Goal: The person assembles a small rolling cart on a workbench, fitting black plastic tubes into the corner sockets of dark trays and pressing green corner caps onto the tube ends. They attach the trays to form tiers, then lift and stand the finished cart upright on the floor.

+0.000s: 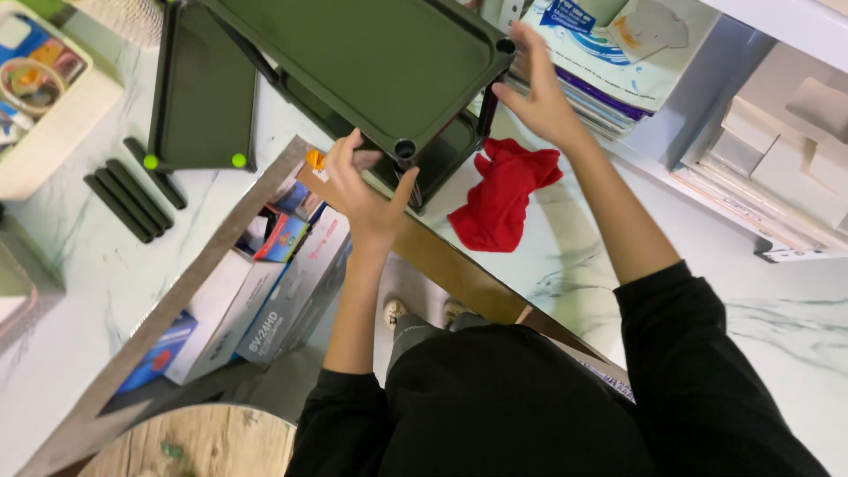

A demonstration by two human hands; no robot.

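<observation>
Shelf rack [353, 62], dark green plastic with raised rims and round sockets at its corners, stands on the white marbled desk [97, 274] and fills the top middle of the view, right between the two hands. Its top tray reaches from the left hand's fingers across to the right hand's; a lower tray shows beneath the near corner. The left hand [367, 194] sits at the near corner socket, thumb raised beside the socket and fingers curled under the rim, gripping that corner. The right hand [539, 97] is pressed flat against the far corner, fingers spread and open along the rim and post, not wrapped around it.

A second green tray [203, 97] lies flat on the desk to the left of the left fingers, two bright green dots on its near edge, apart from the rack. Just beyond it, further left, four short black posts [132, 194] lie side by side. A red cloth [503, 199] lies crumpled on the desk below the right fingers, just beside the rack's lower edge.

The desk's edge cuts diagonally under the left wrist, leaving a gap down to cardboard boxes [265, 300] on the floor. Stacked papers [609, 62] crowd close behind the right fingers, so open desk surface lies mainly below and right of the cloth.
</observation>
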